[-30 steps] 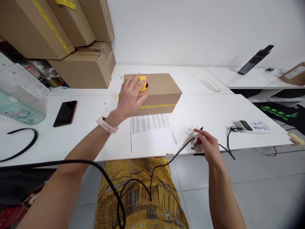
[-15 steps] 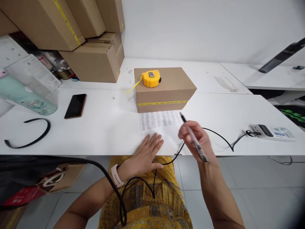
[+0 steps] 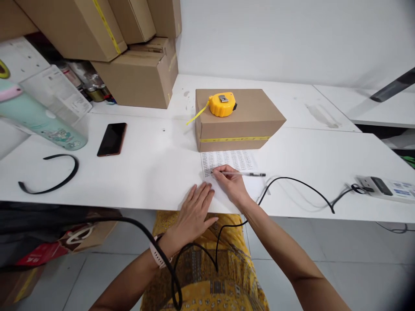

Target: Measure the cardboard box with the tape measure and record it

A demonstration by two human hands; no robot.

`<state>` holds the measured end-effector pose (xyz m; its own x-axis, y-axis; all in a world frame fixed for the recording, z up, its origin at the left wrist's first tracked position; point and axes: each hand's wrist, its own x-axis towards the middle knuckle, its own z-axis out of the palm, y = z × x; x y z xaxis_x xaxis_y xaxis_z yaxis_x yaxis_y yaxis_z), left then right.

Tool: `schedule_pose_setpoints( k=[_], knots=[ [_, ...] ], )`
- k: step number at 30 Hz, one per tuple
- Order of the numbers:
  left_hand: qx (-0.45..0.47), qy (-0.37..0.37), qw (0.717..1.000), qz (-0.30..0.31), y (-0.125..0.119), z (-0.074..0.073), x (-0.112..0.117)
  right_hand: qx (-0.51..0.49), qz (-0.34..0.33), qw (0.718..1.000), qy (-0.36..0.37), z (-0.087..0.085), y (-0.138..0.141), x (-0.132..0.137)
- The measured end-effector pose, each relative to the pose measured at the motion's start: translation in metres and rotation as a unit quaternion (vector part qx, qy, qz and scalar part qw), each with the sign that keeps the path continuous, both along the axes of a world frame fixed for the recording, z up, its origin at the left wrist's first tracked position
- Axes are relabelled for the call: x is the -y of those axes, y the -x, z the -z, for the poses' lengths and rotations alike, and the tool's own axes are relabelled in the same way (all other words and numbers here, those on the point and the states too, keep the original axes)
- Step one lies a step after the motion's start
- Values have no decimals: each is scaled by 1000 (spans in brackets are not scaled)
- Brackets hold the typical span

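My right hand (image 3: 231, 185) is closed round a clear-barrelled pen (image 3: 243, 173), its tip at the lower left of the printed rows on a white paper sheet (image 3: 227, 160). Flat at the table's front edge lies my left hand (image 3: 196, 207), fingers stretched out beside the sheet's lower left. The sheet's far edge meets the front of a cardboard box (image 3: 233, 129) sealed with a yellow strip. On top of that box sits a yellow tape measure (image 3: 222, 105), with a yellow strap hanging off to the left.
A phone (image 3: 112, 139), a black curved band (image 3: 69, 175) and a mint bottle (image 3: 55, 125) stand or lie on the left. Stacked cartons (image 3: 139, 77) fill the back left. A black cable (image 3: 301, 183) runs from a white power strip (image 3: 389, 188) across the table and my lap.
My right hand has come down and left onto the sheet, and the pen has turned so its tip meets the printed rows. My left hand stays flat; the view has shifted slightly.
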<state>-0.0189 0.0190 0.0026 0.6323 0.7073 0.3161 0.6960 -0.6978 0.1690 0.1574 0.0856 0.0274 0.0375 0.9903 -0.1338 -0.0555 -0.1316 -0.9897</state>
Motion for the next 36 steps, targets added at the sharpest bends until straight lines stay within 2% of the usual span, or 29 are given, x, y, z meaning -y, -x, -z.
schedule_pose_setpoints(
  k=[3,7,12,18,36],
  knots=[
    [-24,-8,1000,-8,-1,1,0,55,-2,998,-25,-1,5,-1],
    [-32,-3,999,-29,-8,1,0,77,-32,995,-59,2,11,-4],
    [-41,5,998,-43,-9,0,2,148,-8,984,-101,8,15,-2],
    [-64,-15,997,-44,-9,1,1,168,-14,981,-100,8,15,2],
    [-43,-42,997,-46,-9,2,0,225,-28,968,-108,8,14,3]
  ],
)
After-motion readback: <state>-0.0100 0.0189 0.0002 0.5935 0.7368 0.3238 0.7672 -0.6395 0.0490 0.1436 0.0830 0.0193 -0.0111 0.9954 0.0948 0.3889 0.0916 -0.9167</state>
